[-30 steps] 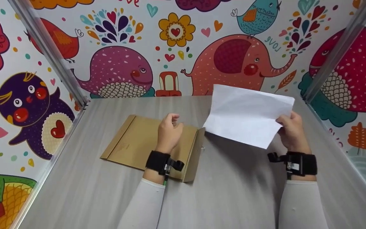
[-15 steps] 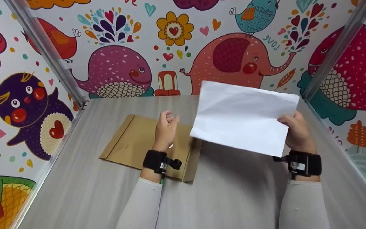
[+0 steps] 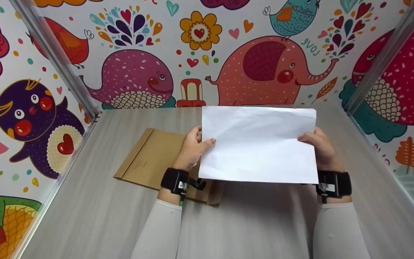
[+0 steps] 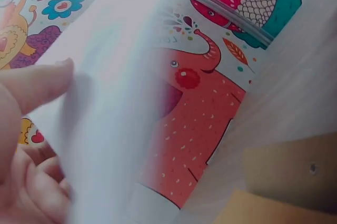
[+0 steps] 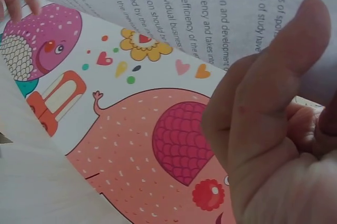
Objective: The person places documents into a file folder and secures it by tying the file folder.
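Observation:
A white sheet of paper (image 3: 259,147) is held up over the table between both hands, its blank face toward the head camera. My left hand (image 3: 192,149) pinches the left edge, thumb on the near face and fingers behind. At the right edge, my right hand (image 3: 320,147) grips it the same way. Printed lines of text show on the far face of the paper (image 5: 174,13) in the right wrist view. Beneath the left hand lies a flat brown cardboard envelope (image 3: 156,154), its right part hidden behind the hand and the paper.
The grey wood-grain table (image 3: 95,216) is bounded by walls printed with cartoon animals (image 3: 135,79). Metal corner posts (image 3: 56,61) rise at the back left and back right. Each wrist wears a black strap (image 3: 334,184) with a small camera.
The paper has swung left and levelled out in my right hand. My left hand, empty before, now pinches its left edge. The cardboard envelope has stayed in place.

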Motion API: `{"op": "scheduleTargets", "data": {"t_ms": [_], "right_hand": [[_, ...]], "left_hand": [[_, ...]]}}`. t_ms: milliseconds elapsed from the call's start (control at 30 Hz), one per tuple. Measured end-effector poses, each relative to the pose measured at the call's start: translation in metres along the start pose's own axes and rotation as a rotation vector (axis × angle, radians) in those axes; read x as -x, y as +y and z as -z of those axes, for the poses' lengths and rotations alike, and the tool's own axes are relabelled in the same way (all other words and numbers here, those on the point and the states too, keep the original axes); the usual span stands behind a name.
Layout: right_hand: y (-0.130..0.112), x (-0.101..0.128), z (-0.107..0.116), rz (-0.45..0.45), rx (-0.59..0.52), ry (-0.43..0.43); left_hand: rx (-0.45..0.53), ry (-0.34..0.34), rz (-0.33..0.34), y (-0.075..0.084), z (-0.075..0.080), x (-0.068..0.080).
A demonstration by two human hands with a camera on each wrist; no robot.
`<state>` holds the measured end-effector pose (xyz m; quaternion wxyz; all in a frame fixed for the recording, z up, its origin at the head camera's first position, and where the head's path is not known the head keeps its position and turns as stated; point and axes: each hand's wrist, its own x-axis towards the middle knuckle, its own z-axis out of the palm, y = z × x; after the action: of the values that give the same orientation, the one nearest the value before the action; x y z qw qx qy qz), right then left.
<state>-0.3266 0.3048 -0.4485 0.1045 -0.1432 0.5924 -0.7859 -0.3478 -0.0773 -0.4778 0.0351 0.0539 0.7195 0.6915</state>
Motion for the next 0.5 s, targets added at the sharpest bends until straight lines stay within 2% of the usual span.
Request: {"op": "scheduleTargets", "data": {"t_ms": [167,267,367,433,500], "right_hand": [[0.007,-0.005,-0.003,-0.065,0.057,0.049],[0.01,-0.008,-0.002,-0.064,0.096,0.067],[0.011,-0.01,0.0,-0.043,0.146,0.106],[0.011,-0.012,0.002,-0.04,0.179,0.152],[0.011,-0.015,0.003,-0.068,0.188,0.228]], "left_hand": [[-0.036,0.024,-0.014,0.004,-0.003,0.002],[-0.077,0.078,-0.04,0.008,-0.002,0.005],[-0.121,0.156,-0.137,0.014,-0.001,0.009],[-0.133,0.209,-0.231,0.017,-0.001,0.012],[-0.144,0.255,-0.354,0.021,-0.002,0.016]]}}
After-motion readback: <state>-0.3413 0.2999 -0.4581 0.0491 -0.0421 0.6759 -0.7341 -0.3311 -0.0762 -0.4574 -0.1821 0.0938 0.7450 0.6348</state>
